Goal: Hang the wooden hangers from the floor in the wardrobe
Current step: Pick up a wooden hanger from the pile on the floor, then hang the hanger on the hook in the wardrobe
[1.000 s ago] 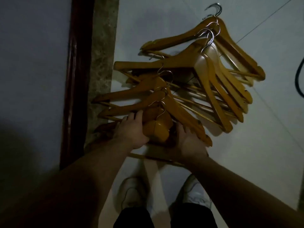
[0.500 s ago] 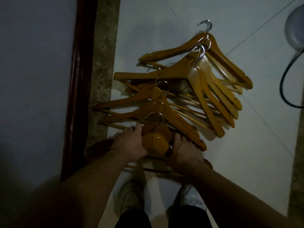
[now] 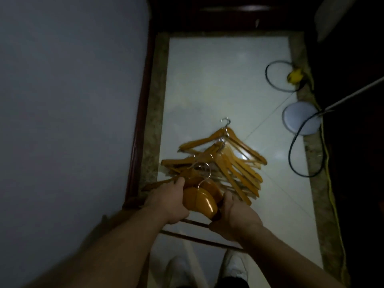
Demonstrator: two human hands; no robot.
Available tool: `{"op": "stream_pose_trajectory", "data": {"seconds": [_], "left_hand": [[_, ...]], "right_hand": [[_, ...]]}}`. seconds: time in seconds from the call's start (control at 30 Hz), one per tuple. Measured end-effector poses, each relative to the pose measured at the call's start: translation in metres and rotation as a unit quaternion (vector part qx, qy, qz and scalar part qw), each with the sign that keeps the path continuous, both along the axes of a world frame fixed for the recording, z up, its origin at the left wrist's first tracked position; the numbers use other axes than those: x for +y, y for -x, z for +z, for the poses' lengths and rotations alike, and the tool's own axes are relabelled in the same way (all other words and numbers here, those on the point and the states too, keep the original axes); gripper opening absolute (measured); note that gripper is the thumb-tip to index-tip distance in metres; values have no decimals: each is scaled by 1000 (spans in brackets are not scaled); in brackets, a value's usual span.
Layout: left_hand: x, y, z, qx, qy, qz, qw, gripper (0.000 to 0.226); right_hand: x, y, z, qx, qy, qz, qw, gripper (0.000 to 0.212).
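Note:
Several wooden hangers (image 3: pixel 234 163) with metal hooks lie in a loose pile on the pale floor tile. A small bunch of wooden hangers (image 3: pixel 199 198) is raised off the floor between my hands, hooks pointing away from me. My left hand (image 3: pixel 166 202) grips the left side of that bunch. My right hand (image 3: pixel 234 217) holds its right side from below. The bunch's lower bars (image 3: pixel 193 238) stretch across under my wrists. No wardrobe interior is in view.
A grey wall with a dark wooden skirting (image 3: pixel 139 129) runs along the left. A black cable (image 3: pixel 295 142), a round white base (image 3: pixel 299 117) and a yellow plug (image 3: pixel 294 74) lie at the right. My white shoes (image 3: pixel 234 267) stand below.
The bunch in my hands has come up off the floor and the pile looks farther away and smaller. More of the floor, cable and round base has come into view.

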State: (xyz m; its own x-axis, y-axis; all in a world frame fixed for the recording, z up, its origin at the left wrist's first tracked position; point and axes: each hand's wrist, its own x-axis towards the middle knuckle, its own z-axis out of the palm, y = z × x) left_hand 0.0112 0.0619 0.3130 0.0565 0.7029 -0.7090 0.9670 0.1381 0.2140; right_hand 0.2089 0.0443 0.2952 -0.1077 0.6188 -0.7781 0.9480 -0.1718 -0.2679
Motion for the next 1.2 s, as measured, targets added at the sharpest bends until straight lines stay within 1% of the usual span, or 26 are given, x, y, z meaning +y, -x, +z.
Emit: {"op": "stream_pose_trajectory", "data": {"seconds": [0.07, 0.23, 0.37, 0.43, 0.5, 0.6, 0.7, 0.8, 0.87, 0.97, 1.07, 1.17, 1.2], "left_hand": [[14, 2, 42, -9, -17, 2, 1000, 65], [47, -1, 146, -3, -58, 6, 998, 88], [66, -13, 231, 12, -89, 5, 996, 99], [77, -21, 275, 9, -115, -1, 993, 100], [88, -27, 317, -14, -152, 5, 988, 96], [107, -36, 378, -56, -217, 1, 975, 77], [127, -50, 443, -55, -254, -23, 965, 69], [139, -63, 508, -56, -295, -51, 953, 68], [143, -70, 551, -72, -316, -67, 944, 65], [148, -86, 617, -114, -351, -78, 926, 53], [145, -107, 677, -158, -388, -92, 903, 50], [140, -129, 720, -185, -422, -109, 881, 44], [138, -136, 732, -191, -432, -113, 874, 44]], "right_hand": [[13, -3, 40, 30, -4, -8, 1000, 84], [46, -19, 145, 158, -32, -34, 986, 77], [65, -35, 230, 190, -82, -30, 978, 73], [77, -44, 272, 186, -116, -15, 975, 64], [91, -54, 314, 179, -146, 5, 973, 55], [107, -67, 373, 183, -218, 14, 958, 49], [118, -79, 427, 166, -274, 9, 947, 58], [129, -93, 482, 155, -303, -32, 940, 58], [135, -105, 519, 166, -307, -57, 936, 59], [140, -128, 586, 199, -323, -77, 922, 70], [135, -152, 658, 193, -349, -73, 914, 75], [122, -176, 716, 179, -378, -81, 905, 87], [117, -183, 732, 172, -388, -81, 902, 86]]}}
